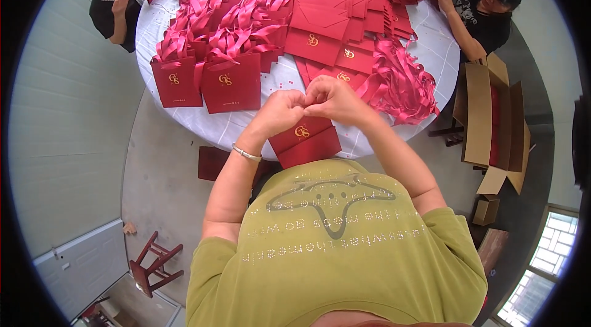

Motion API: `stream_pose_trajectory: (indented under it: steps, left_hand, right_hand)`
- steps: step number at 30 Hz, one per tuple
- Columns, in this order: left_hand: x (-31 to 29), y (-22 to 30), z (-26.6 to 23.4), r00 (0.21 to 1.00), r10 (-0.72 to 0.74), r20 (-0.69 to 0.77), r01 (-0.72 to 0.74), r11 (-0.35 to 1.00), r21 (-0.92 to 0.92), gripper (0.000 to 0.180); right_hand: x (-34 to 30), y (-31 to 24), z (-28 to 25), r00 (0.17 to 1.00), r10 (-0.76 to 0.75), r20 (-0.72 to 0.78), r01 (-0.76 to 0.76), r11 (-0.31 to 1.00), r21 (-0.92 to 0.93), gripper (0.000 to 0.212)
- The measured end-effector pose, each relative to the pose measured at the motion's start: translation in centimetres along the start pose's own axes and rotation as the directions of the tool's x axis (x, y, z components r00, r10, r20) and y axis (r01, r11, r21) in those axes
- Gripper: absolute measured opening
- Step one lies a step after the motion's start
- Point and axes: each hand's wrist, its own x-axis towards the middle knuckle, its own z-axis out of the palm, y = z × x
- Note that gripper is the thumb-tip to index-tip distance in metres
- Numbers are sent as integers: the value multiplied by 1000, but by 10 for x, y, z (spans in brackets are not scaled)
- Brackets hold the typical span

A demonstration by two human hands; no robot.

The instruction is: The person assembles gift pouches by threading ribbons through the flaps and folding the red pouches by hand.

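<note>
A red paper gift bag (307, 142) with a gold emblem lies flat at the table's near edge, against my green shirt. Just over its far end, my left hand (281, 113) and my right hand (335, 100) meet, thumbs and fingertips pinched together. Whatever is between the fingers is too small or covered to make out. Beyond my hands is a stack of flat red bags (315, 22). Close to my right wrist rests a heap of pink-red ribbons (403, 84). Finished-looking bags with ribbon handles (231, 84) stand upright left of my hands.
The round table has a white cloth (184, 121). Across it, one person (117, 0) at far left holds a red bag, and another (486, 13) works at far right. Open cardboard boxes (486, 117) stand at right. A wooden stool (157, 262) is on the floor at lower left.
</note>
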Motion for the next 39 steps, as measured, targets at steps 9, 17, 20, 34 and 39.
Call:
stream_pose_trajectory:
  steps: [9,17,20,34,39]
  left_hand:
    - [-17,26,22,933,314,-177,-187,842,506,11]
    - [-26,38,44,935,217,-281,13,769,639,15]
    - [-26,29,42,915,254,-314,-27,815,579,15]
    - [-16,19,28,952,124,-279,-10,926,376,18]
    - [-15,7,22,947,94,-307,23,934,356,19]
  right_hand:
    - [54,-3,-33,746,367,555,-347,926,-146,19]
    - [90,-1,-20,338,563,754,-429,806,-409,30]
    - [80,8,-18,368,580,726,-599,746,-292,31]
    - [71,36,-19,955,283,-90,-291,952,-98,22]
    - [-10,-8,-44,903,337,-267,-399,887,-232,39]
